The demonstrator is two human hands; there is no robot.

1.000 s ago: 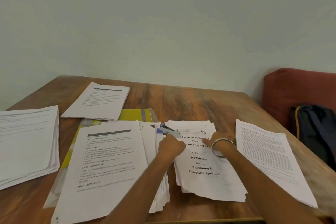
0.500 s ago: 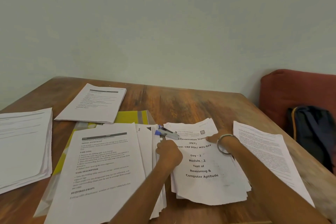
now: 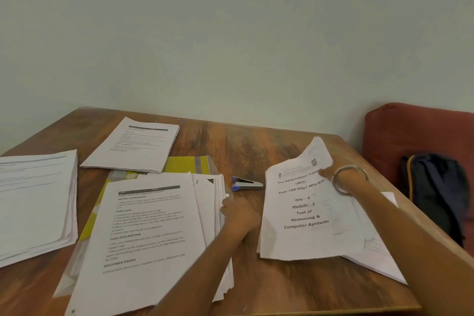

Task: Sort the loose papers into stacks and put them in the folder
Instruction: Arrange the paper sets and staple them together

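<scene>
— What did the papers look like from where you stood?

— White printed sheets, several piles on a wooden table (image 3: pixel 256 146). The right hand (image 3: pixel 329 170) gripped a bundle (image 3: pixel 305 215) by its far corner, which curled up off the table; its cover read "Test of Reasoning & Computer Aptitude". It overlapped another sheet (image 3: pixel 379 261) lying flat beneath it.

— And the left?

— The left hand (image 3: pixel 239 213) was curled, fingers pressed against the right edge of the big fanned stack (image 3: pixel 151 236) in the middle. I couldn't tell whether it pinched any pages.

— The folder?

— A yellow folder (image 3: pixel 188 164) lay under that stack, its far end showing. Two more piles were on the left: a thick pile (image 3: pixel 36 200) at the edge, a thinner pile (image 3: pixel 133 146) farther back. A blue stapler (image 3: pixel 246 183) lay between the hands.
</scene>
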